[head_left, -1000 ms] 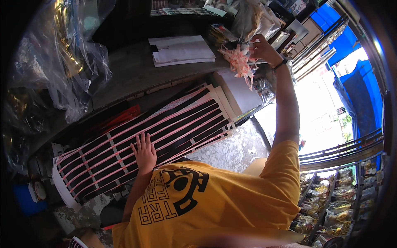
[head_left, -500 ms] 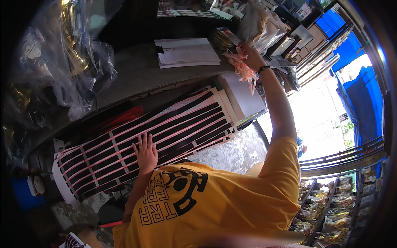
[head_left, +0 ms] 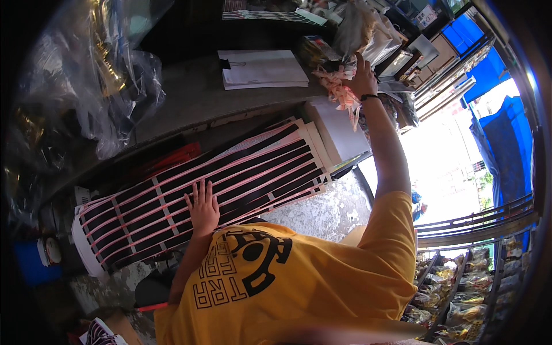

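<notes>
Black lettering [head_left: 220, 294] marks the shirt [head_left: 333, 267], one of the hands [head_left: 204, 211] on striped sheets [head_left: 144, 214].

Striped sheets [head_left: 259, 172] partly hidden under left hand [head_left: 204, 213], clear wrapping [head_left: 141, 86] cut off at top, distant figure [head_left: 417, 208] indistinct

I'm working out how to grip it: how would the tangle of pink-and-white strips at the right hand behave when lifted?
The tangle of strips would probably be floppy, as its ends trail and curl loosely. It is likely light, since the strips look thin and narrow. Several may come up together, because they overlap and cross.
</notes>
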A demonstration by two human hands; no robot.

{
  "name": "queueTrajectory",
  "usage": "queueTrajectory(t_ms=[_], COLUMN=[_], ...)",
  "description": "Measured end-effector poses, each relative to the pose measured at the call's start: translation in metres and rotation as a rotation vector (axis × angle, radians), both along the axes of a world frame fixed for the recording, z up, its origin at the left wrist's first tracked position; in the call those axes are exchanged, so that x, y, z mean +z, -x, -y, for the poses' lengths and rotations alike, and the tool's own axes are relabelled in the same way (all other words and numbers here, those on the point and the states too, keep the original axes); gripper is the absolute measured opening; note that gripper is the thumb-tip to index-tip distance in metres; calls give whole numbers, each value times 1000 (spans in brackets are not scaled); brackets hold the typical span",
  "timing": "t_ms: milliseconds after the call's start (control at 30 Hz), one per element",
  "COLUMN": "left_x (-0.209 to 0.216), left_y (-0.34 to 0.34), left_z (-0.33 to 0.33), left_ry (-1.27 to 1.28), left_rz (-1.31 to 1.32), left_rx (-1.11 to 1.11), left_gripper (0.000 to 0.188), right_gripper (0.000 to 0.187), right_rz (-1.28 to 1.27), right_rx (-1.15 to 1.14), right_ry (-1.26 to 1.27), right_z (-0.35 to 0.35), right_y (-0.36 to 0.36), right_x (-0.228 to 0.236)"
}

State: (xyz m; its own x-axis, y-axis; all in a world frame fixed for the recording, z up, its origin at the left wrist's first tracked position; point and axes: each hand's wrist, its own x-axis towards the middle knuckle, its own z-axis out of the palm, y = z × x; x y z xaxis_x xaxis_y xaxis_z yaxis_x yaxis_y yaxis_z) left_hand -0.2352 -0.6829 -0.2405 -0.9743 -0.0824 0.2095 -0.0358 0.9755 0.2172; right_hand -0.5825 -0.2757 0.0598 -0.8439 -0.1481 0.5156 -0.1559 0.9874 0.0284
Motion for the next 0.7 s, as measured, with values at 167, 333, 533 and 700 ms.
queueTrajectory(t_ms=[167, 333, 533, 700], left_x=[-5, -14, -25, -29], left_y=[2, 5, 13, 18], left_z=[1, 1, -4, -13], left_ry=[-18, -83, -79, -85], left_rz=[21, -24, 37, 76], left_rx=[10, 5, -45, -68], left_gripper=[53, 53, 56, 60], right_gripper=[103, 75, 28, 13], right_rz=[16, -203, -113, 252], right_rx=[179, 289, 620, 816], right_ry=[201, 378, 490, 411], right_z=[-34, -25, 93, 186], right_y=[32, 25, -94, -187], right_x=[16, 55, 25, -68])
